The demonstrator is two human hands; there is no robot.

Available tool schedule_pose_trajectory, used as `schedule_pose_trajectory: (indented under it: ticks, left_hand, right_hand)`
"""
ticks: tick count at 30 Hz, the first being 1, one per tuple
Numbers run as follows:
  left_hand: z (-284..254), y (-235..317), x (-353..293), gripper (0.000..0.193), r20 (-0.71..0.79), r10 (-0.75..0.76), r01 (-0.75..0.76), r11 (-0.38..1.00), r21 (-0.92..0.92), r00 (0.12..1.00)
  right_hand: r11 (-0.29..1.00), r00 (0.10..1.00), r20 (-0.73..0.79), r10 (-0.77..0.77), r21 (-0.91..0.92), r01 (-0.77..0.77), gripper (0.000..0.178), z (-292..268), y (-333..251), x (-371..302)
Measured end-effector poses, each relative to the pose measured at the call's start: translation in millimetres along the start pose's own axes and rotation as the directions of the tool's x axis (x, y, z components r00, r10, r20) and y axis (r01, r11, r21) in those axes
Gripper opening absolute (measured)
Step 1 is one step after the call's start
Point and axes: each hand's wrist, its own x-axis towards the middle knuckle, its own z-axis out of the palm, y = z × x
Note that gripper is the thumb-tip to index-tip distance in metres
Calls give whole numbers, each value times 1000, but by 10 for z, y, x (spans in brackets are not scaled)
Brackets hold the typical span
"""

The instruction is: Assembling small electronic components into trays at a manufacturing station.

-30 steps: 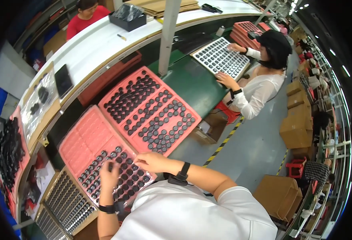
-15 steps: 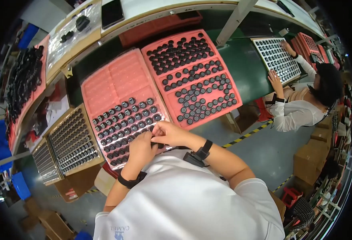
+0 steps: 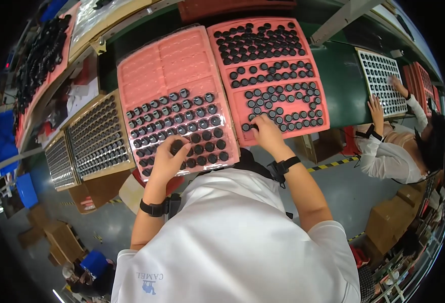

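A pink tray [image 3: 146,81] under a clear plastic sheet lies in front of me, with rows of short black cylindrical parts on its nearer half. Over those rows, my left hand [image 3: 167,159] has thumb and index finger closed around a black round part [image 3: 177,147]. On the right, a second pink tray [image 3: 240,93] carries many black round caps [image 3: 283,88] in three sections. My right hand [image 3: 269,134] reaches to its near left corner, where the fingertips pinch a black cap [image 3: 254,126], partly hidden by them.
Farther left lie cardboard-edged trays [image 3: 99,134] of dark parts. Beyond them, black pieces [image 3: 38,60] are heaped on pink sheeting. At right, a co-worker [image 3: 391,146] handles a white tray [image 3: 381,81]. A metal post [image 3: 341,22] rises behind the right tray.
My hands, together over the left tray before, have come apart. The right has moved to the right tray's caps; the left stays over the left tray. The whole view has shifted.
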Motion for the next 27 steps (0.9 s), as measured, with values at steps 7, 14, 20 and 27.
schedule_pose_trajectory:
  ticks: [7,14,20,27]
  left_hand:
    - [-82,-145,-159,8,-91,-41,18,969,-248,995]
    - [-144,170,-236,8,-159,125,-168,942,-291,979]
    - [-9,723,-185,22,-76,439,-442,897,-31,895]
    - [65,837,-160,35,-14,599,-595,798,91,801]
  right_hand:
    - [980,992,91,-87,-171,101,25,255,-132,158]
    - [748,977,192,88,635,-192,17,-324,-570,248]
    - [290,944,316,-90,916,-279,14,-963,-1366,211]
    - [264,949,269,-166,939,-220,18,-1099,-1738,90]
